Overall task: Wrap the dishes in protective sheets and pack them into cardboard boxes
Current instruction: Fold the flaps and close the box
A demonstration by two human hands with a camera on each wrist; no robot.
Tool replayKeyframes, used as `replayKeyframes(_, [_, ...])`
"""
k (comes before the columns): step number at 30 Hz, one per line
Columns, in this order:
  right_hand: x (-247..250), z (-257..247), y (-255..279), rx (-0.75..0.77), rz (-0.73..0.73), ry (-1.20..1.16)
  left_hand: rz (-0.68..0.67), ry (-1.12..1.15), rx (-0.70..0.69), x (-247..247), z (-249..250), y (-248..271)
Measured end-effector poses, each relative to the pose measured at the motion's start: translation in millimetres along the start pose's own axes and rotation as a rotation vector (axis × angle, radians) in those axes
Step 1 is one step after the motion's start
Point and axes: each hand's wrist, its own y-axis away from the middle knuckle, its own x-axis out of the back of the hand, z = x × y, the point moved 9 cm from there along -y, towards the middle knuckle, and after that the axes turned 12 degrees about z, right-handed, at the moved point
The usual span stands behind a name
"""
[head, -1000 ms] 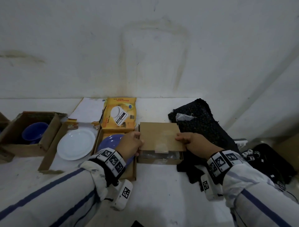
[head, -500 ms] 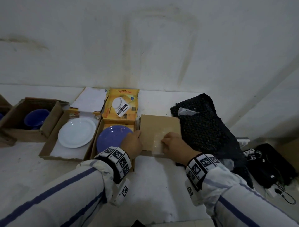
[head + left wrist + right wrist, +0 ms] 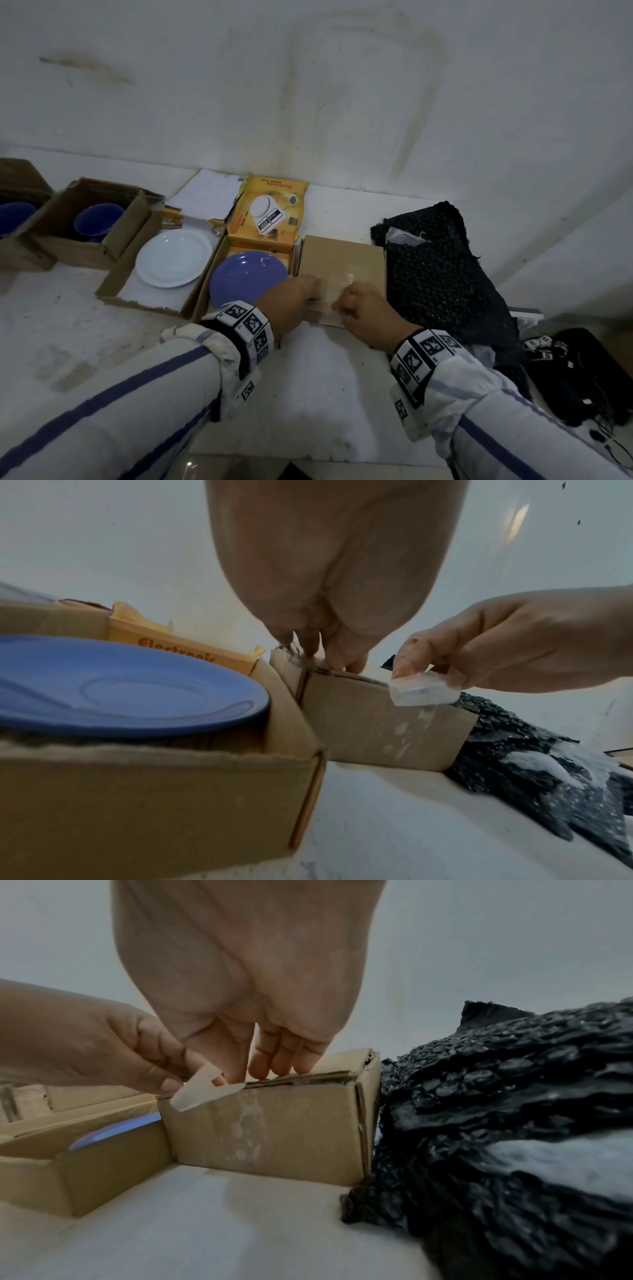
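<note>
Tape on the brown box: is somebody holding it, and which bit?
Yes. The right hand pinches the tape strip by its loose end, at the top front edge of the closed box. The left hand only touches the box's corner.

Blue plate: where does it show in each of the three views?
Head: blue plate at centre, just left of the closed cardboard box.
Left wrist: large, filling the left side.
Right wrist: a sliver at lower left.
Shared landmark: the closed cardboard box.
</note>
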Motion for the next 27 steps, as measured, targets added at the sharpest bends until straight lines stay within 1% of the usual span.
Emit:
replayKeyframes(3, [-3,-2,-1,0.061,-0.019,0.031,-0.074,0.094,0.032,-6,6,3])
replayKeyframes(4, [-3,-3,-1,0.091,-0.017,0.050,-0.085,0.146,0.023,-7,10,5])
replayKeyframes(5, [-3,-4,-2,0.124,0.001,0.069,-0.056,0.190,0.018,-6,13,5])
replayKeyframes(8, [-6,-6,-2,0.165,0.048,0.130,0.147,0.080,0.010,6,9,1])
replayKeyframes(9, [-6,-7,-3,0.180,0.078,0.141,0.189,0.068,-0.004,6,9,0])
replayKeyframes(13, [-10,-14,-4,0.255,0.130,0.224,0.236,0.027,-0.065,5,14,-1])
replayKeyframes(17, [-9,-18,-4,0.293,0.186,0.350,0.270,0.028,-0.066,6,11,-2])
replayKeyframes(22, [-12,-3,-10,0.077,0.177,0.505,0.250,0.042,-0.062,4,9,-2])
replayKeyframes(25, [-24,3,-14,0.020,0.133,0.551,0.235,0.031,-0.040,5,8,-4])
replayKeyframes(27, [-27,4,-14,0.018,0.149,0.576,0.227,0.014,-0.043,6,8,-4])
